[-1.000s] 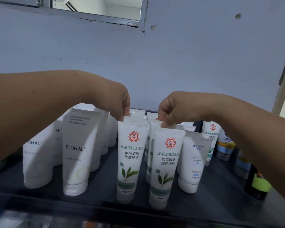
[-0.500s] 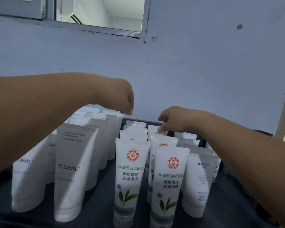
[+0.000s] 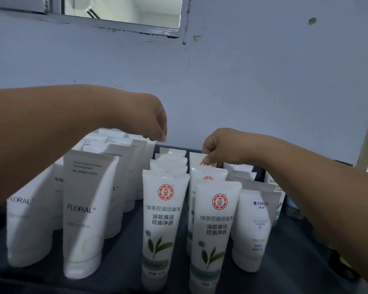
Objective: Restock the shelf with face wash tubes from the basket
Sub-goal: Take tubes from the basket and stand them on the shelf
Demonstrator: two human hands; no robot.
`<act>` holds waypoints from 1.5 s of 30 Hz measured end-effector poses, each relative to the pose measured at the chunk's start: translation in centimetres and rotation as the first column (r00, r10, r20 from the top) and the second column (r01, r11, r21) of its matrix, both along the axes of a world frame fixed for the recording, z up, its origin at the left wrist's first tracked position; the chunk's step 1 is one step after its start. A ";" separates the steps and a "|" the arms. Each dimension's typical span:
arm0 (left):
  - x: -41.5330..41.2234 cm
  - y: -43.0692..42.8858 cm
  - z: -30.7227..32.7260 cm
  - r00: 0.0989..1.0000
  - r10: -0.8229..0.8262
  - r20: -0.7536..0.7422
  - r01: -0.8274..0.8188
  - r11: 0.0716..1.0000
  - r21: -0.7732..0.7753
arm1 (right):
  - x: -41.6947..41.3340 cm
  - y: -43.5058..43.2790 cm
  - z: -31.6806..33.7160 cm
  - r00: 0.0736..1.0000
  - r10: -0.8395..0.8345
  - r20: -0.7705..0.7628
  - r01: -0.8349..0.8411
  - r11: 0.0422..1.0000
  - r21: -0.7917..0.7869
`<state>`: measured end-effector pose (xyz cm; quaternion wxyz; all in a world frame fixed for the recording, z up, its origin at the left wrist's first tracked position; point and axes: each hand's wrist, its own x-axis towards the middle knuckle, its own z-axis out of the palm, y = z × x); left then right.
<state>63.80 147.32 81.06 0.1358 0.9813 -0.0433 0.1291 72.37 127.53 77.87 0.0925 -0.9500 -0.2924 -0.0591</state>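
Curling right hand (image 3: 220,146) fingers (image 3: 207,160) pinch rear tube's (image 3: 196,159) top.

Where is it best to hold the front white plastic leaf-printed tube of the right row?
Probably the flat crimped top edge of the front white leaf-printed tube, pinched from above: it stands upright on its cap, and a blue-labelled white tube crowds its right side.
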 end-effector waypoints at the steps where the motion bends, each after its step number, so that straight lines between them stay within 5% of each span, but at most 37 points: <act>1: -0.1 0.0 0.0 1.000 -0.001 -0.003 0.001 1.000 0.000 | -0.1 0.0 0.0 1.000 0.004 -0.007 -0.004 1.000 0.002; 19: -3.7 -6.8 2.0 0.991 -0.048 0.123 0.046 0.999 0.019 | -4.7 -6.9 1.8 0.999 -0.028 -0.046 0.041 0.946 0.321; 35: -4.5 -15.7 0.0 0.986 -0.122 0.112 0.114 0.990 0.081 | -7.7 -12.2 -3.6 0.997 -0.059 -0.059 0.069 0.981 0.184; 45: -1.2 -14.5 0.8 0.991 -0.110 0.070 0.098 0.983 0.155 | -6.3 -13.3 -4.1 0.989 -0.029 -0.145 0.069 0.960 0.273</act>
